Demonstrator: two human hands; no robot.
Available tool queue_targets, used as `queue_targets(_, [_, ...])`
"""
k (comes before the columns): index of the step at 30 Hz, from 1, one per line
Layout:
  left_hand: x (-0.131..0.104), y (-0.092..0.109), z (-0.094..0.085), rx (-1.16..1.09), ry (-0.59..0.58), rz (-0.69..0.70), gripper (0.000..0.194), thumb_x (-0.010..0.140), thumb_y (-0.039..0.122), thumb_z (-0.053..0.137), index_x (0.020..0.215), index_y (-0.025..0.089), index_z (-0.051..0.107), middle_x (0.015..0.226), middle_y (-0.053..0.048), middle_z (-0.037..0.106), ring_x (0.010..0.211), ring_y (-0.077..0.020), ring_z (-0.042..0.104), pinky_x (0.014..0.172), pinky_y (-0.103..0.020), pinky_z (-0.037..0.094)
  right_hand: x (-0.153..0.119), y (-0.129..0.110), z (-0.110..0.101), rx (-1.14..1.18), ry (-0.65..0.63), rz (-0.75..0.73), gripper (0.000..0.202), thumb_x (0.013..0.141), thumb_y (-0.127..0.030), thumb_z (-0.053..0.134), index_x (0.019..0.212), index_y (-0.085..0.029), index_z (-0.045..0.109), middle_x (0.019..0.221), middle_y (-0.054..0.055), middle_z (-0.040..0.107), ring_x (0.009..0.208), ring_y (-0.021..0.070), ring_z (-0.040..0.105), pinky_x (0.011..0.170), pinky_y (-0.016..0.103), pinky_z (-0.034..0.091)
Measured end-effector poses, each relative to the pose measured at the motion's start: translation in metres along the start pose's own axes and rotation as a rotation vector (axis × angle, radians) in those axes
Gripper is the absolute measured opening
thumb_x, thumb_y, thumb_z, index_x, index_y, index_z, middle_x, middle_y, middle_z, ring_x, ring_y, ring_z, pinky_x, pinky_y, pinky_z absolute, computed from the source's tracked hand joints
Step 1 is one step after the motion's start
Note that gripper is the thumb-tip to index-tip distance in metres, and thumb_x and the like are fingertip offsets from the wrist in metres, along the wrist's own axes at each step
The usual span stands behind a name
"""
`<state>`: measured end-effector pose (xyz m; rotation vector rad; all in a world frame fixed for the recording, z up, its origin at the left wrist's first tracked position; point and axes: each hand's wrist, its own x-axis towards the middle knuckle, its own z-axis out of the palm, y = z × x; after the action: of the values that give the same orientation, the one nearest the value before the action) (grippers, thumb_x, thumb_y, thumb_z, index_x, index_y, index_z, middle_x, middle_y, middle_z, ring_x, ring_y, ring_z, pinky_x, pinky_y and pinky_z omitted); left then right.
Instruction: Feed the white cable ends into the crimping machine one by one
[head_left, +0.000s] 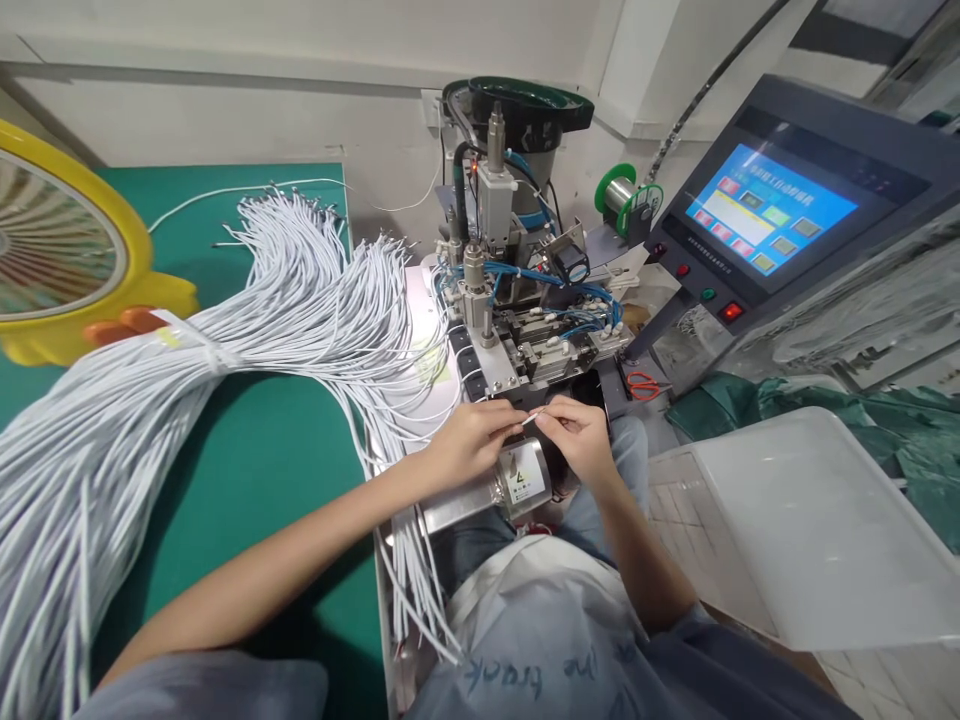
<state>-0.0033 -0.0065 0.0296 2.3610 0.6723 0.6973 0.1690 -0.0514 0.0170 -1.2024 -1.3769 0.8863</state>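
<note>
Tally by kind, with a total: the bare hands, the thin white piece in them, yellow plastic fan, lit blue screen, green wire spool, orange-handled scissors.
Bare hands, left hand and right hand: 2
Thin white piece: 1
Yellow plastic fan: 1
Lit blue screen: 1
Green wire spool: 1
Orange-handled scissors: 1
Total: 7
</note>
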Motion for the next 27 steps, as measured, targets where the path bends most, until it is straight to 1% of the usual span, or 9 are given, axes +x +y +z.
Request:
queue_targets(4, [-0.001,0.0,-0.002,0.173,-0.095,0.02,0.033,0.087,0.011,0.034,0.102,0.013,0.063,0.079,-0.006,0.056,0.069,-0.0125,0.054,0.059,-0.021,0.039,0.009,0.0,-0.012,-0.044,-0.127,0.062,0.02,0.072,-0.03,0.06,0.063,-0.013,0.067,0.053,-0.001,0.045,0.048,0.0083,0.037,0.044,0.023,0.027])
queue_targets(6, [-0.001,-0.001,-0.001,0.217,-0.101,0.025,0.034,0.086,0.009,0.033,0.102,0.013,0.063,0.08,-0.006,0.056,0.069,-0.0131,0.054,0.059,-0.022,0.039,0.01,0.001,-0.012,-0.061,-0.142,0.073,0.022,0.072,-0.029,0.059,0.059,-0.013,0.065,0.05,-0.002,0.04,0.047,0.0076,0.033,0.044,0.023,0.026])
queue_targets(9, [-0.002,-0.002,0.003,0.187,-0.059,0.016,0.031,0.088,0.012,0.035,0.102,0.013,0.063,0.079,-0.006,0.057,0.07,-0.0129,0.054,0.06,-0.021,0.04,0.007,0.004,-0.006,-0.018,-0.078,0.06,0.022,0.073,-0.031,0.059,0.059,-0.014,0.064,0.052,-0.002,0.041,0.05,0.0086,0.035,0.047,0.024,0.028])
queue_targets(13, [-0.002,-0.002,0.007,0.132,-0.016,-0.004,0.026,0.091,0.018,0.039,0.099,0.013,0.063,0.076,-0.005,0.057,0.068,-0.0115,0.054,0.06,-0.021,0.04,0.0,0.006,0.008,0.002,0.071,0.018,0.025,0.077,-0.031,0.057,0.059,-0.015,0.063,0.053,-0.001,0.041,0.052,0.0099,0.038,0.049,0.025,0.031])
queue_targets(16, [-0.002,-0.001,0.009,0.184,0.004,-0.009,0.025,0.091,0.02,0.039,0.093,0.013,0.063,0.074,-0.004,0.056,0.065,-0.0107,0.052,0.058,-0.021,0.04,-0.006,0.004,0.016,-0.223,0.177,-0.085,0.027,0.083,-0.029,0.052,0.063,-0.016,0.064,0.053,-0.002,0.037,0.051,0.0099,0.035,0.049,0.025,0.029])
queue_targets(18, [-0.003,-0.002,0.01,0.299,0.013,0.011,0.025,0.091,0.02,0.038,0.092,0.012,0.062,0.072,-0.004,0.055,0.062,-0.0107,0.051,0.055,-0.021,0.038,-0.009,0.002,0.019,-0.413,0.199,-0.158,0.03,0.086,-0.026,0.047,0.063,-0.016,0.063,0.053,-0.002,0.035,0.05,0.0098,0.033,0.05,0.026,0.029])
queue_targets(23, [-0.004,-0.007,0.008,0.674,-0.028,0.229,0.024,0.088,0.009,0.036,0.089,0.008,0.06,0.073,-0.007,0.053,0.068,-0.0161,0.049,0.055,-0.027,0.039,-0.006,-0.003,0.015,-0.667,0.088,-0.171,0.029,0.083,-0.018,0.045,0.055,-0.017,0.053,0.054,-0.001,0.037,0.051,0.0104,0.035,0.054,0.027,0.028])
queue_targets(25, [-0.003,-0.008,0.006,0.723,-0.059,0.288,0.024,0.089,0.008,0.035,0.087,0.008,0.059,0.076,-0.008,0.054,0.074,-0.0179,0.05,0.057,-0.028,0.041,-0.001,-0.004,0.009,-0.63,0.025,-0.134,0.031,0.081,-0.017,0.047,0.05,-0.017,0.046,0.051,-0.002,0.034,0.05,0.0097,0.034,0.053,0.026,0.027])
queue_targets(27, [-0.002,-0.008,0.004,0.71,-0.089,0.283,0.025,0.089,0.008,0.034,0.087,0.008,0.059,0.077,-0.009,0.054,0.076,-0.0184,0.05,0.059,-0.029,0.042,0.004,-0.004,0.003,-0.533,-0.037,-0.082,0.033,0.079,-0.019,0.049,0.047,-0.017,0.042,0.049,-0.004,0.03,0.048,0.0088,0.031,0.051,0.026,0.026])
